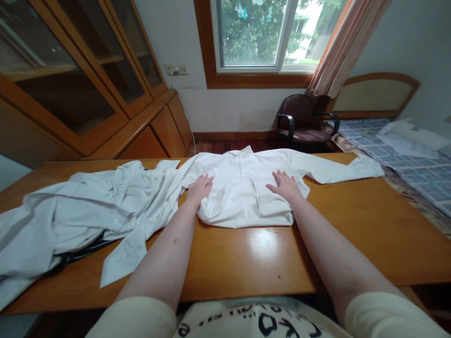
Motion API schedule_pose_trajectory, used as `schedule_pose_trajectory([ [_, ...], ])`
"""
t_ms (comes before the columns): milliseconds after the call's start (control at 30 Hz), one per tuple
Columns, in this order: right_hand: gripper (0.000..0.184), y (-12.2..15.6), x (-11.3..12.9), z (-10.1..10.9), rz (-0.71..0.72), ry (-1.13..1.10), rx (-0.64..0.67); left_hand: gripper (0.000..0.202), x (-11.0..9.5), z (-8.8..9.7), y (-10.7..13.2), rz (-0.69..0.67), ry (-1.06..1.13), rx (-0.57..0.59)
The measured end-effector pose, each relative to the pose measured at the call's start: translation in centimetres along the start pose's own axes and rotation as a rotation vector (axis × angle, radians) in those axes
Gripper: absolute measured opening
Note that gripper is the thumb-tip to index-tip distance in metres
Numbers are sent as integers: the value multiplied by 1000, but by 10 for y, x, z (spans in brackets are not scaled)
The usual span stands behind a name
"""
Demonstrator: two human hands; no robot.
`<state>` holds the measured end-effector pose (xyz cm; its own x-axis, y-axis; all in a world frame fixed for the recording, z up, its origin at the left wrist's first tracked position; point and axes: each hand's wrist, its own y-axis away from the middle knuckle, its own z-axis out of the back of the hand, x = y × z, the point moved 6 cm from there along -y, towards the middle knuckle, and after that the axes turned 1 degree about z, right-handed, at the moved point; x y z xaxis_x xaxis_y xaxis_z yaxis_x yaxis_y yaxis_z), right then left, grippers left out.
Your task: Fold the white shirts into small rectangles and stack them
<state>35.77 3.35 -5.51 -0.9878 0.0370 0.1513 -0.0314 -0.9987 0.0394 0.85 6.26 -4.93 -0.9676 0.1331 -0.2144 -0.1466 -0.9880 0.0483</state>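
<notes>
A white long-sleeved shirt lies on the wooden table in front of me, its collar toward the window. Its lower part is folded up over the body, with the fold near me. One sleeve stretches out to the right; the other runs left and meets a heap of white clothes. My left hand rests flat on the shirt's left side, fingers out. On the right side of the folded part, my right hand lies with its fingers spread. Neither hand grips the cloth.
Crumpled white garments cover the table's left end, with something black under them. Behind the table are a glass-door cabinet, a window and a dark armchair. A bed with a checked cover stands at the right.
</notes>
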Motion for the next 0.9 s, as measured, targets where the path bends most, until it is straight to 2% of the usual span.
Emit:
schedule_pose_trajectory([
  [267, 76, -10, 10, 2, -32, 42, 33, 53, 1, 1, -21, -70, -83, 57],
  [467, 77, -15, 13, 0, -45, 62, 27, 49, 2, 8, -36, -79, -57, 21],
  [567, 78, -16, 13, -1, -54, 68, 32, 42, 1, 15, -27, -100, 74, -46],
  [667, 78, -16, 15, -1, -54, 71, 32, 41, -4, 15, -8, -149, 323, 37],
  [767, 79, -16, 15, -2, -54, 71, 40, 56, -18, 13, 14, -205, 535, 212],
  [833, 79, -17, 14, -3, -60, 73, 53, 73, -29, 15, 27, -232, 525, 283],
  [900, 80, -19, 13, -4, -70, 77, 67, 93, -38, 17, 37, -235, 419, 322],
])
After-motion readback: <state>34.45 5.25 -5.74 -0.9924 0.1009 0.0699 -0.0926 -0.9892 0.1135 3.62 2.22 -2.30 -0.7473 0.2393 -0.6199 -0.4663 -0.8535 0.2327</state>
